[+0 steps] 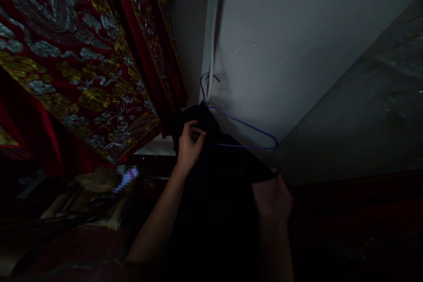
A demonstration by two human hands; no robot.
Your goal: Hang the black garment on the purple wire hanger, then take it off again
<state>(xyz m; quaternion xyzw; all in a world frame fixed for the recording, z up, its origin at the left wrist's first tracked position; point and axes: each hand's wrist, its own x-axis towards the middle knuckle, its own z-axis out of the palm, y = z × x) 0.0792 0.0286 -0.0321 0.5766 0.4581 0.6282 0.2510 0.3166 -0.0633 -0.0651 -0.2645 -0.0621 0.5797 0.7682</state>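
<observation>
A black garment (pixel 221 211) hangs over the left part of a thin purple hanger (pixel 246 124), whose right arm sticks out bare. The hanger's hook is at a pale vertical strip by the wall corner. My left hand (pixel 191 145) is at the garment's upper part, just below the hook, with thumb and fingers curled together on the dark cloth. Lower and to the right, my right hand (pixel 276 196) pinches an edge of the same garment and holds it out to the side. Darkness hides the garment's folds and its exact kind.
Red cloth with gold and silver embroidery (pixel 82 61) hangs at the left. A white wall (pixel 271 44) rises behind the hanger, with a darker grey surface on its right. Below left stands a tan, chair-like object (pixel 95 185) with a blurred-out bluish item (pixel 127 178) near it.
</observation>
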